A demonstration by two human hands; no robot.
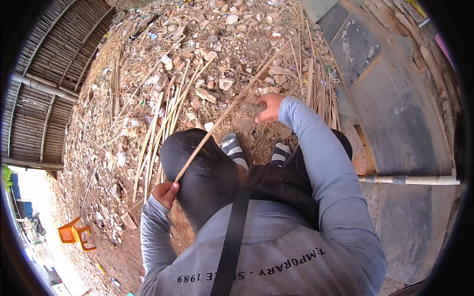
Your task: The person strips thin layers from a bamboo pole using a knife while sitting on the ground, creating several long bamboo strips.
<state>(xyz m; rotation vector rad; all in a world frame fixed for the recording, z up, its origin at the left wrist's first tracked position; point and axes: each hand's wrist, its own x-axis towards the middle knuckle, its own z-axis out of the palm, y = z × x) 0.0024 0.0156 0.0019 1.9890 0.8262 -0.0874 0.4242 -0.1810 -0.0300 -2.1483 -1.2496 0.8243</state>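
Observation:
My left hand (166, 193) is closed on the near end of a long, thin bamboo strip (224, 115). The strip slants up and to the right across my left knee, and its far end lies over the rubble beyond my feet. My right hand (270, 108) is a little to the right of the strip, in front of my feet and apart from it. Its fingers are curled round a small, dark grey-brown object, mostly hidden, whose kind I cannot make out. Several split bamboo strips (174, 109) lie in a loose bundle on the ground beyond my left knee.
More strips (320, 89) lie at the right, beside large dark sheets (395, 108). A pale pole (414, 180) crosses those sheets. Broken stones (226, 84) and straw cover the ground. An orange plastic chair (74, 233) stands at the left, below a bamboo-slat wall (37, 118).

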